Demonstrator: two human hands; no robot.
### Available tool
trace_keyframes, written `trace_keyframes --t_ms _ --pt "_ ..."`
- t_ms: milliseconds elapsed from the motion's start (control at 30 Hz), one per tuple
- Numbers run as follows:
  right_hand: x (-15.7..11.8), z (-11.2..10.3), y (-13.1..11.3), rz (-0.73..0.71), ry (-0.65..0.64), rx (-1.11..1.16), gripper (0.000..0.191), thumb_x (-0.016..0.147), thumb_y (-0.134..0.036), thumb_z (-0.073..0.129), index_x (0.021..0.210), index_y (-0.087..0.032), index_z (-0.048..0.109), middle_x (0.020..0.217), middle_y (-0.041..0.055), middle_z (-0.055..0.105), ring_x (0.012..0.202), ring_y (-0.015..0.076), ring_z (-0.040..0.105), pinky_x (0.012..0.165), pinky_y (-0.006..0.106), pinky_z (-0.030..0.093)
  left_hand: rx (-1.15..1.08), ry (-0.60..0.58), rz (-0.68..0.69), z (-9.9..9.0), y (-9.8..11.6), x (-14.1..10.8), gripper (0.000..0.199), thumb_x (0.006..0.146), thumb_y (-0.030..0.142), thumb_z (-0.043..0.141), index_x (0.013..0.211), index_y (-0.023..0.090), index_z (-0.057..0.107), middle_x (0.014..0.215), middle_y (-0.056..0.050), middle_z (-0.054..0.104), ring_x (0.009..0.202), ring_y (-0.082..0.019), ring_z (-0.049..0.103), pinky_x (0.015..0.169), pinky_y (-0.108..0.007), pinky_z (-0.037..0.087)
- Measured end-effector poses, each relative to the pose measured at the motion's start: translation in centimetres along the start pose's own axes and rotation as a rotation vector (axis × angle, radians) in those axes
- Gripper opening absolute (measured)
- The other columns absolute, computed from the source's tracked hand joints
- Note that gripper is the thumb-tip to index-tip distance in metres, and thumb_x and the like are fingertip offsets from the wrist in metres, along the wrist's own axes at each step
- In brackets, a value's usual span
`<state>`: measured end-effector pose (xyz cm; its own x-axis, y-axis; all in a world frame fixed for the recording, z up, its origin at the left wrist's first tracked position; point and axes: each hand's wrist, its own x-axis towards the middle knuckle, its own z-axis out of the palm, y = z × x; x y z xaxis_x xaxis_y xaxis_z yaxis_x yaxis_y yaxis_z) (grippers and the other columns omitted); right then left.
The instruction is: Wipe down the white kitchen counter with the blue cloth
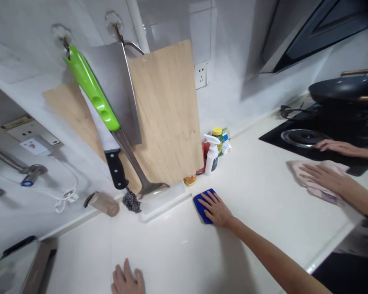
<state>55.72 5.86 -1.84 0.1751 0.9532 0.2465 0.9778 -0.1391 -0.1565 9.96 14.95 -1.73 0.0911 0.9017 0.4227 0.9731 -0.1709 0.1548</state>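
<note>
A folded blue cloth (200, 207) lies on the white countertop (171, 253). My right hand (218, 210) presses flat on it, fingers spread and pointing toward the wall. Near the bottom edge, my left hand (128, 281) is over the counter with its fingers apart and nothing in them; only part of it shows, and whether it touches the surface I cannot tell. Just beyond the cloth are a white spray bottle (212, 160) and a small orange-labelled jar (190, 179).
At right, another person's hand (325, 177) lies on a pink cloth (313, 190), their other hand (337, 147) by the stove (303, 153). A wok (343, 87) sits behind. A cleaver (116, 90), a green-handled ladle (95, 98) and cutting board (168, 110) stand along the wall.
</note>
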Motion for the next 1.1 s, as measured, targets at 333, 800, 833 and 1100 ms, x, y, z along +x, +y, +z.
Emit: trace_keyframes --t_ms 333,800,833,1100 --pt "-11.1 -0.8 -11.2 -0.081 -0.052 0.072 0.068 0.092 -0.039 0.048 0.155 -0.033 0.022 0.164 0.0033 0.016 0.15 0.0364 0.015 0.12 0.06 0.016 0.012 -0.079 -0.042 -0.9 0.4 -0.2 0.059 0.091 0.037 0.034 0.14 0.009 0.051 0.153 -0.026 0.039 0.144 -0.039 0.032 0.114 -0.059 0.03" --pt "-3.7 0.0 -10.6 0.04 -0.132 0.052 0.064 0.079 -0.03 0.051 0.143 -0.023 0.048 0.162 0.0064 0.026 0.15 0.0367 0.011 0.121 0.058 0.012 0.019 -0.079 -0.027 -0.6 0.1 -0.6 0.058 0.095 0.036 0.03 0.141 0.008 0.049 0.153 -0.027 0.036 0.148 -0.037 0.023 0.115 -0.059 0.026" --pt "-2.7 0.4 -10.5 0.068 -0.128 0.044 0.063 0.08 -0.032 0.051 0.142 -0.023 0.048 0.163 0.0063 0.026 0.15 0.0364 0.012 0.121 0.058 0.011 0.016 -0.079 -0.027 -0.6 0.1 -0.6 0.057 0.095 0.036 0.031 0.142 0.008 0.049 0.154 -0.027 0.036 0.148 -0.038 0.022 0.115 -0.059 0.026" --pt "2.2 2.3 -9.9 0.22 -0.035 -0.062 0.057 0.086 -0.037 0.046 0.142 -0.024 0.049 0.158 0.0093 0.034 0.148 0.0345 0.018 0.12 0.057 0.011 -0.002 -0.063 -0.011 -0.4 0.2 -0.9 0.055 0.096 0.032 0.032 0.142 0.007 0.048 0.155 -0.028 0.032 0.151 -0.037 0.013 0.117 -0.061 0.022"
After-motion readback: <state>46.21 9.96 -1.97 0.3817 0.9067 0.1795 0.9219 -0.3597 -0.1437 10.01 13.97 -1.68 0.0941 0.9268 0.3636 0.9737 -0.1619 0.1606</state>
